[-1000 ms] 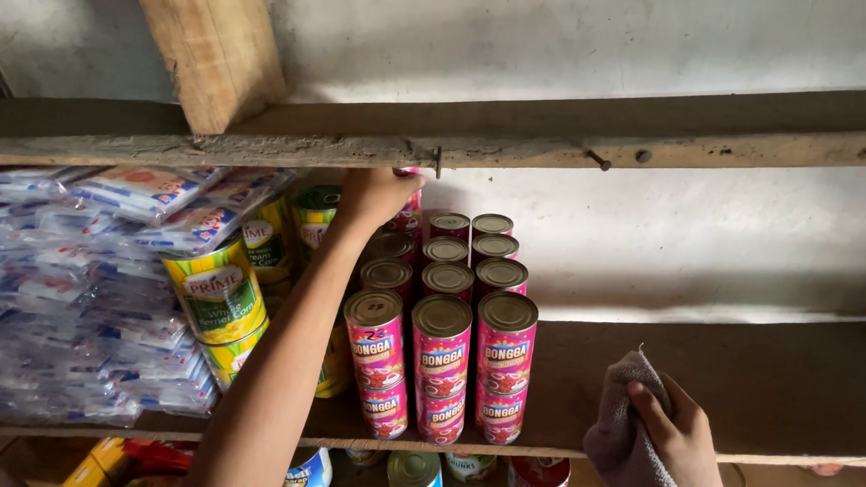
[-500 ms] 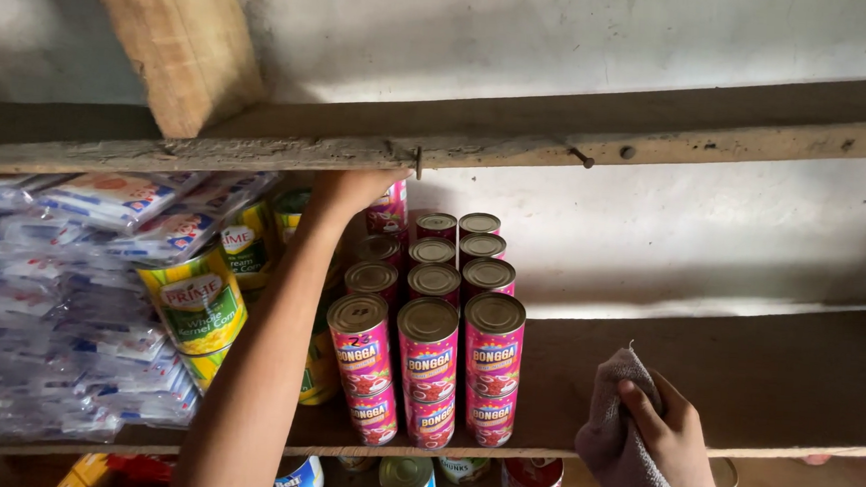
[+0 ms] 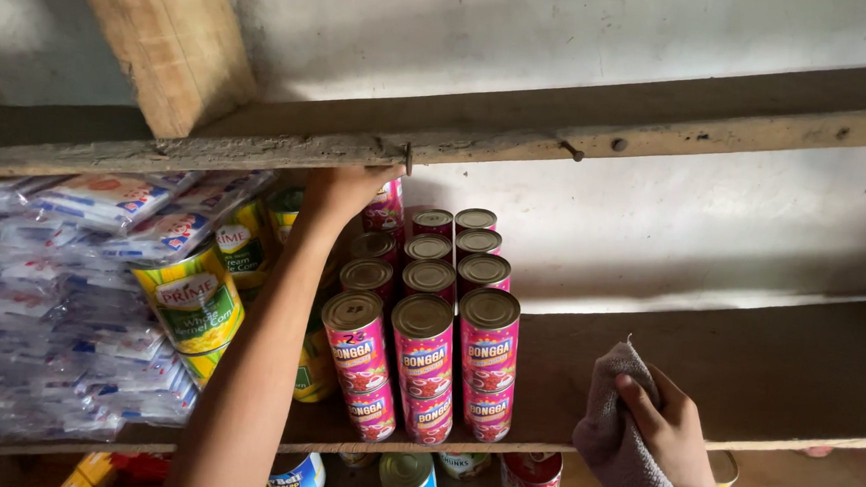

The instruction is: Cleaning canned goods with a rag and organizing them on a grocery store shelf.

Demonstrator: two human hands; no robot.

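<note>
Left hand reaches up-back, fingers closed on a pink-labelled upright tin can at the stack's rear. Right hand clutches a grey cloth, far lower-right.

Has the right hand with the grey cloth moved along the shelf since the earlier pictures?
No. The right hand keeps the grey cloth pressed at the shelf's front edge, right of the stacked pink cans, as before.

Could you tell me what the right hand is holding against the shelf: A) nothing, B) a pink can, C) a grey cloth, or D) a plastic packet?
C: the right hand grips a grey cloth at the front edge of the shelf.
</note>
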